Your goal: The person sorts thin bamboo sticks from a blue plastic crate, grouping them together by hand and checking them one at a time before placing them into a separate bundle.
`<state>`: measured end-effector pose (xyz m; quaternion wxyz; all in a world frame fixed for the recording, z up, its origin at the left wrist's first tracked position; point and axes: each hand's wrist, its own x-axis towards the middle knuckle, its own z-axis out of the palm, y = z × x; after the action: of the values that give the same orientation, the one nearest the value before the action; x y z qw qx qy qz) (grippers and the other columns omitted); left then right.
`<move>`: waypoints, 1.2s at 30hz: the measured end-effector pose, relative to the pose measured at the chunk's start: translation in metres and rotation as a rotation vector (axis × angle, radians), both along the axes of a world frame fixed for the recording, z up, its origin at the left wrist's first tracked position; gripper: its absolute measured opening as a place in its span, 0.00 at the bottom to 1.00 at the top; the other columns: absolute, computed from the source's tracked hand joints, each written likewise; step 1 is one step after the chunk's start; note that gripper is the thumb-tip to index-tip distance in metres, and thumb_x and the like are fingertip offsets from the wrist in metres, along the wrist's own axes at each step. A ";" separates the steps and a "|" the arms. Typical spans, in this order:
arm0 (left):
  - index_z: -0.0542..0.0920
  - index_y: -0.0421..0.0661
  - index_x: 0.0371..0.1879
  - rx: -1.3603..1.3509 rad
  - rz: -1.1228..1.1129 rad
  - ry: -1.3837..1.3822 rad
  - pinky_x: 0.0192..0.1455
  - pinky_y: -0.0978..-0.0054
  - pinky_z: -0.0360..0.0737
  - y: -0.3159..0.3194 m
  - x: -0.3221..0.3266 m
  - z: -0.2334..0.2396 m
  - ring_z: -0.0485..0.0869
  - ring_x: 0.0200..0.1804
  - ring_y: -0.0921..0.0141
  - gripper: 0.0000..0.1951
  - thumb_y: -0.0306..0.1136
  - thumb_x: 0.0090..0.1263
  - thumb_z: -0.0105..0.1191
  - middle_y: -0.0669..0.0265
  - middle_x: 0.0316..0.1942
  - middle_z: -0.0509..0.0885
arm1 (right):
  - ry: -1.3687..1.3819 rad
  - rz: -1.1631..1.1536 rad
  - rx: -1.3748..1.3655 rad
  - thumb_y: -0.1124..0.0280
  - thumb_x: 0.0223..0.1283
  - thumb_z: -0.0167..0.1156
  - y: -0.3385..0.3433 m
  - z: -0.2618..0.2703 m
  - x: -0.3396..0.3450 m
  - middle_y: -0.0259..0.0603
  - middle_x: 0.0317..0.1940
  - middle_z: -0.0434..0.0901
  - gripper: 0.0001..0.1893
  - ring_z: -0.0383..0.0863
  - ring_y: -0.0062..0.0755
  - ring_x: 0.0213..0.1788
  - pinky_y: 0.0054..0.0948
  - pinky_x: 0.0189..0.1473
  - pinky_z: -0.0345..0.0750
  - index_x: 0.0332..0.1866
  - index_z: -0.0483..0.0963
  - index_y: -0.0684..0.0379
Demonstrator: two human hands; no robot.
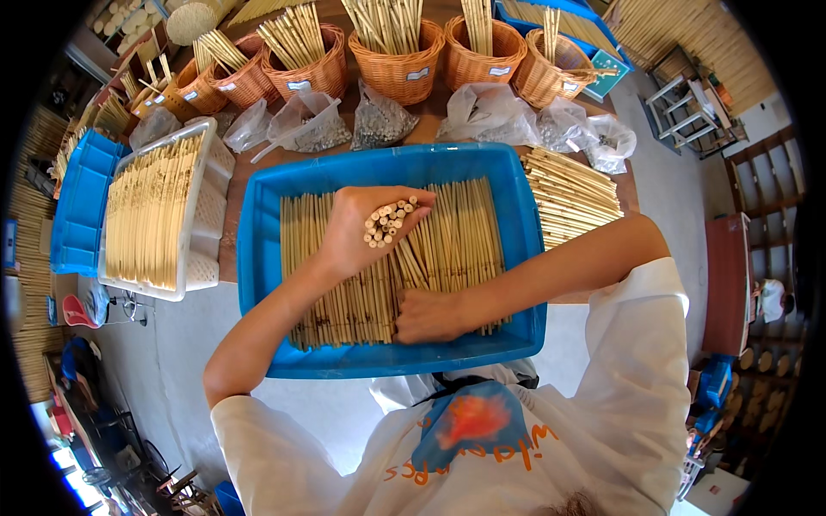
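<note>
A bundle of thin bamboo sticks is gripped in my left hand, its round cut ends turned up towards me. This hand hangs over a blue plastic tub. Rows of bamboo sticks lie side by side in the tub, several of them slanting near the middle. Low in the tub, my right hand rests on the near part of the sticks with its fingers curled. Its fingertips are hidden, so whether it grips any sticks cannot be seen.
Behind the tub stand wicker baskets of sticks and clear plastic bags of small pieces. A white plastic crate of sticks is at left, beside a blue bin. Loose bamboo sticks lie on the table at right.
</note>
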<state>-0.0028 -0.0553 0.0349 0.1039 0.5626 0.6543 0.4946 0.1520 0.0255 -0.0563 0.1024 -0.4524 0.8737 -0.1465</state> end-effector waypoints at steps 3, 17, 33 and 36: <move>0.91 0.41 0.45 -0.004 -0.007 0.006 0.44 0.71 0.88 -0.001 0.001 0.000 0.93 0.40 0.62 0.09 0.27 0.68 0.69 0.56 0.39 0.93 | 0.010 -0.001 -0.046 0.69 0.45 0.66 0.002 -0.001 -0.002 0.46 0.27 0.87 0.05 0.90 0.49 0.34 0.46 0.37 0.82 0.26 0.84 0.58; 0.91 0.44 0.44 -0.034 -0.188 0.165 0.45 0.67 0.87 -0.005 0.000 -0.004 0.92 0.42 0.60 0.10 0.31 0.65 0.72 0.59 0.39 0.93 | 0.049 0.296 0.023 0.64 0.58 0.63 0.017 0.013 -0.017 0.48 0.22 0.85 0.13 0.88 0.50 0.29 0.48 0.35 0.82 0.37 0.79 0.65; 0.86 0.44 0.34 -0.017 -0.133 0.170 0.39 0.67 0.86 -0.003 -0.003 -0.010 0.90 0.36 0.61 0.08 0.29 0.64 0.73 0.64 0.34 0.90 | -0.086 0.100 -0.247 0.61 0.67 0.63 0.039 0.065 -0.011 0.40 0.18 0.79 0.10 0.81 0.45 0.21 0.44 0.26 0.76 0.40 0.74 0.56; 0.86 0.44 0.34 0.016 -0.113 0.177 0.38 0.66 0.85 -0.004 -0.002 -0.012 0.89 0.35 0.61 0.08 0.30 0.63 0.74 0.63 0.34 0.90 | 0.054 0.039 -0.248 0.60 0.66 0.65 0.044 0.087 -0.002 0.39 0.17 0.76 0.11 0.79 0.40 0.19 0.39 0.24 0.74 0.37 0.74 0.56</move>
<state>-0.0047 -0.0593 0.0233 0.0689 0.6410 0.6241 0.4415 0.1499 0.0695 0.0305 0.0249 -0.4825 0.8423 -0.2390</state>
